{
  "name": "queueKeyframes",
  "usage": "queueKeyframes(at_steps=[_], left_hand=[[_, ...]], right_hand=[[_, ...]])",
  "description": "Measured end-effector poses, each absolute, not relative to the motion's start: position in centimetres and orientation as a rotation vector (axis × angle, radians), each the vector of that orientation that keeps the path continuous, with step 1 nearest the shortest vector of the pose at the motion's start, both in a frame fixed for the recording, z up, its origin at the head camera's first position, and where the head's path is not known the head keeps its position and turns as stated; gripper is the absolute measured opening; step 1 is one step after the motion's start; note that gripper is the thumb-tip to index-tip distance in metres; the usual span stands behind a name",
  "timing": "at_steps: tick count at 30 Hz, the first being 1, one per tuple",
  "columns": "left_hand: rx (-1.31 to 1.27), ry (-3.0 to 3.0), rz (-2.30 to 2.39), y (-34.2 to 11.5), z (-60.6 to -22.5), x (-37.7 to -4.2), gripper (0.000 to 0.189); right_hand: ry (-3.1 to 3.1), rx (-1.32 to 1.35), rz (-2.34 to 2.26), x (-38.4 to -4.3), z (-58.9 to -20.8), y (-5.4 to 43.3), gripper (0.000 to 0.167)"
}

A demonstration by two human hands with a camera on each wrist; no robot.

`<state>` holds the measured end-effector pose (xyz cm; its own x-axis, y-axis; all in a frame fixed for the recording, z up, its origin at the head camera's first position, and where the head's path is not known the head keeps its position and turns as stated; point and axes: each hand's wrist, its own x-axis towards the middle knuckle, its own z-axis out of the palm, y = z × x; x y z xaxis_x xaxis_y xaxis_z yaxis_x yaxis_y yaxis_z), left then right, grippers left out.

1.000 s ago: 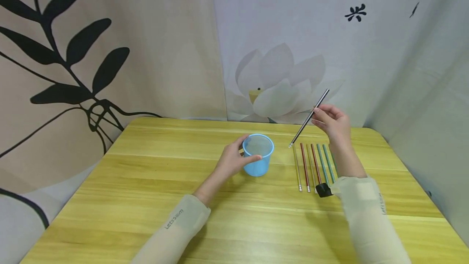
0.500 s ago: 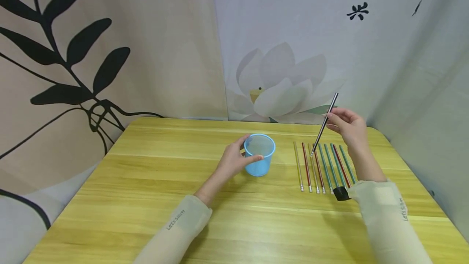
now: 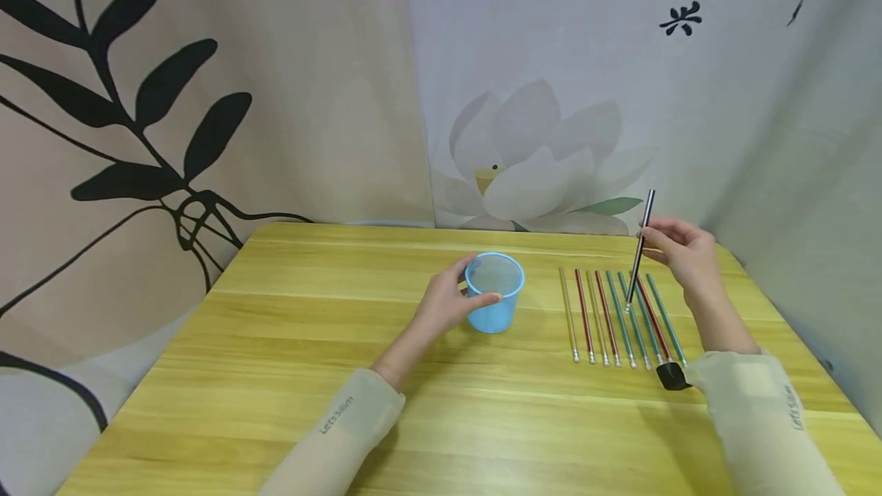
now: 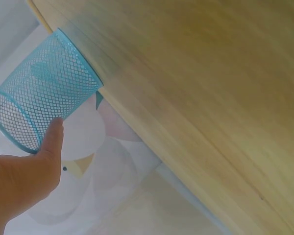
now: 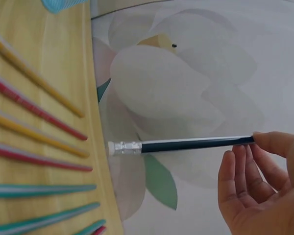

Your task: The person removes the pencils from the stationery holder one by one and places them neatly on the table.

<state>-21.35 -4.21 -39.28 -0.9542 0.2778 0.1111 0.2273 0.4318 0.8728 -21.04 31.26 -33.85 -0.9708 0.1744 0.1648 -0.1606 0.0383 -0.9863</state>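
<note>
My left hand (image 3: 444, 301) holds a blue mesh pencil cup (image 3: 492, 316), thumb on its near side and fingers round the left. The cup stands upright on the table. High over a row of pencils, my right hand (image 3: 689, 259) pinches a black pencil (image 3: 641, 247) near its upper end between thumb and fingers. Its white eraser (image 5: 111, 148) points down, above the teal part of the row. The row runs side by side: a yellow pencil (image 3: 568, 312) at the left end, then red, yellow, red, and several teal ones with another red among them. Their eraser ends face me.
The wooden table (image 3: 310, 358) reaches back to a printed curtain (image 3: 331, 98) with leaf and lotus patterns. A black block (image 3: 671, 376) sits at my right cuff, overlapping the near ends of the rightmost pencils in the head view.
My right hand has carried the black pencil rightward, from the row's left end to over the teal pencils, and the pencil is now more upright. The left hand stays on the cup.
</note>
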Motion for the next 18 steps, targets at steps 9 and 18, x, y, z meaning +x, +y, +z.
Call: queueKeyframes(at_steps=[9, 18], left_hand=[[0.456, 2.612, 1.592, -3.9, -39.4, -21.3, 0.083], [0.447, 2.633, 1.587, -4.1, -39.5, -21.3, 0.083]], right_hand=[[-2.12, -0.085, 2.004, -20.8, -35.1, 33.6, 0.008], [-2.39, -0.218, 1.737, -20.7, -36.5, 35.6, 0.006]])
